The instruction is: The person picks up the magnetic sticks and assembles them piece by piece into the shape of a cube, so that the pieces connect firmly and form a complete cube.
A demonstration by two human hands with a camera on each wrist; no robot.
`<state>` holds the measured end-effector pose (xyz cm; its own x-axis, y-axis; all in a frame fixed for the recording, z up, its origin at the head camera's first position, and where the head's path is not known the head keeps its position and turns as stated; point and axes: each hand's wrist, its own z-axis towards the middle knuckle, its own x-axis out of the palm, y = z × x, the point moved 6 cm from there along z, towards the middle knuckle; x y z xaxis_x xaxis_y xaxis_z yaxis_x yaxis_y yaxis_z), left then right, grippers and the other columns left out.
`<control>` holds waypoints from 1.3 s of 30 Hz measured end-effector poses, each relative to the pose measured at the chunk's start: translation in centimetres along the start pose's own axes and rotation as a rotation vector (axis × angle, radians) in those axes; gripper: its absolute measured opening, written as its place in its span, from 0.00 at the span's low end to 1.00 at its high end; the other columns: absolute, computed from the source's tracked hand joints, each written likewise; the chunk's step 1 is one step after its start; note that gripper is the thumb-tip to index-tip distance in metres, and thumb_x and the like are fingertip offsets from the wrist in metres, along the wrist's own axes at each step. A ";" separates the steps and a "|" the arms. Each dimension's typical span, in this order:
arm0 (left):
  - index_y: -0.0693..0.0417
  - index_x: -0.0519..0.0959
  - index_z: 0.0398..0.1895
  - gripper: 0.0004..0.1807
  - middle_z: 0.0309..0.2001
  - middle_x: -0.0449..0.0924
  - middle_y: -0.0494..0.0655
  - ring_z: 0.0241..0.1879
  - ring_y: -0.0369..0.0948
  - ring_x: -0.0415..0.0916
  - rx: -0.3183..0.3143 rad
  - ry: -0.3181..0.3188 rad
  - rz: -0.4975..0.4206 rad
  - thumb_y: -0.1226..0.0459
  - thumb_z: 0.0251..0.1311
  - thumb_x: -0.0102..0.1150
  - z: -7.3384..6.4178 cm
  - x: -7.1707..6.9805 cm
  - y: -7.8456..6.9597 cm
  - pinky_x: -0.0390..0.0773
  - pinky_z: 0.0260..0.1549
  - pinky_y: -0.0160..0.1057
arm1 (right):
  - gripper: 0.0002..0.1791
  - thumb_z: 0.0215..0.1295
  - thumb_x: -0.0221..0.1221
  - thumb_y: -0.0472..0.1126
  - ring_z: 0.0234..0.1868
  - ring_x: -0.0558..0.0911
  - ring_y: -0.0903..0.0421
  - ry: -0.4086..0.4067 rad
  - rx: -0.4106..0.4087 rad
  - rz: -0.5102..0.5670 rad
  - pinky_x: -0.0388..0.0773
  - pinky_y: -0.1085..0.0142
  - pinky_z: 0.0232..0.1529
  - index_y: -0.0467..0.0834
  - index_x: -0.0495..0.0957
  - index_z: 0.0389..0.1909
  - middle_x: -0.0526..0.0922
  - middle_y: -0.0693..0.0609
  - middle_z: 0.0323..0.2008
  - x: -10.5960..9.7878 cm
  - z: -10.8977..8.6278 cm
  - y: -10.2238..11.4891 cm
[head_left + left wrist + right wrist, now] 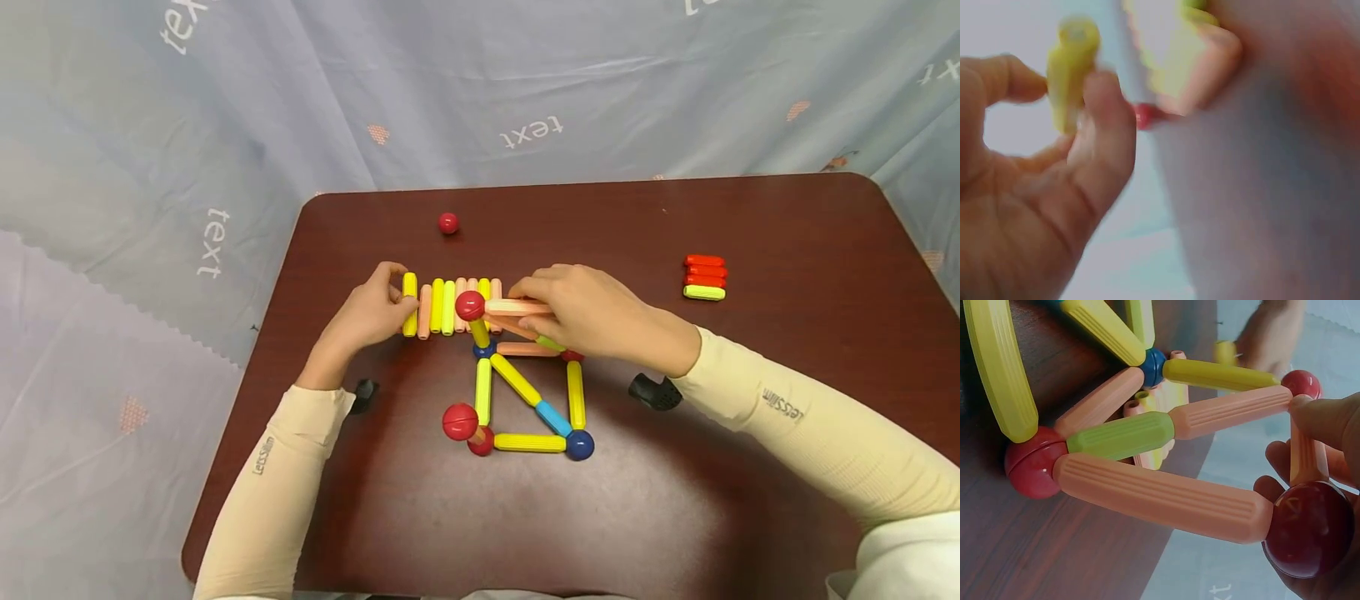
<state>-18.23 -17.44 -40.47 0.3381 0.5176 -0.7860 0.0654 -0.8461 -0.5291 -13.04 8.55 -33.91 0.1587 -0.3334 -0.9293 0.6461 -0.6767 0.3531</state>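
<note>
My left hand (371, 310) pinches a yellow rod (409, 283) between thumb and fingers, at the left end of a row of yellow and peach rods (448, 307). The left wrist view shows that yellow rod (1074, 69) blurred. With my right hand (592, 312) I grip a peach rod (1307, 453) at the top of a ball-and-rod frame. This rod spans two red balls, the nearer red ball (1310, 528) against my palm side. A peach upright (1166, 497) and a slanted green-and-peach brace run down from the top to a lower red ball (1035, 461).
The frame's square base has a blue ball (580, 445) at its near right corner and a yellow-and-blue diagonal. Another red ball (460, 422) tops a short upright. A loose red ball (447, 222) lies at the back; short red rods (705, 271) lie to the right.
</note>
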 end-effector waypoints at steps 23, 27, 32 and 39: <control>0.38 0.50 0.79 0.41 0.43 0.75 0.57 0.28 0.46 0.81 0.295 0.339 -0.334 0.69 0.67 0.54 -7.2 2.1 -5.9 0.82 0.36 0.44 | 0.14 0.66 0.69 0.47 0.30 0.77 0.58 -0.006 0.025 0.005 0.76 0.66 0.31 0.47 0.84 0.49 0.83 0.57 0.32 0.1 0.1 0.1; 0.37 0.48 0.80 0.43 0.42 0.75 0.57 0.28 0.50 0.81 0.298 0.350 -0.341 0.70 0.67 0.54 -7.3 2.4 -6.0 0.83 0.36 0.47 | 0.14 0.65 0.69 0.47 0.30 0.77 0.58 -0.008 0.025 0.009 0.76 0.66 0.31 0.47 0.84 0.49 0.83 0.57 0.32 0.2 0.1 0.1; 0.39 0.44 0.81 0.45 0.40 0.76 0.56 0.27 0.50 0.80 0.309 0.352 -0.357 0.70 0.67 0.54 -7.4 2.7 -6.2 0.83 0.36 0.46 | 0.14 0.66 0.69 0.47 0.30 0.77 0.58 -0.004 0.027 0.008 0.76 0.66 0.31 0.47 0.84 0.49 0.83 0.56 0.31 0.4 0.2 0.2; 0.37 0.42 0.82 0.46 0.40 0.75 0.56 0.28 0.54 0.80 0.292 0.371 -0.389 0.70 0.68 0.55 -7.8 2.9 -6.6 0.84 0.38 0.47 | 0.15 0.65 0.69 0.47 0.29 0.77 0.57 0.001 0.030 0.015 0.76 0.67 0.30 0.46 0.84 0.49 0.83 0.55 0.32 0.5 0.3 0.3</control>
<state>-10.36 -11.36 -36.77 0.6490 0.6584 -0.3813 0.0074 -0.5067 -0.8621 -13.01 7.99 -34.26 0.1691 -0.3434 -0.9238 0.6211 -0.6906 0.3705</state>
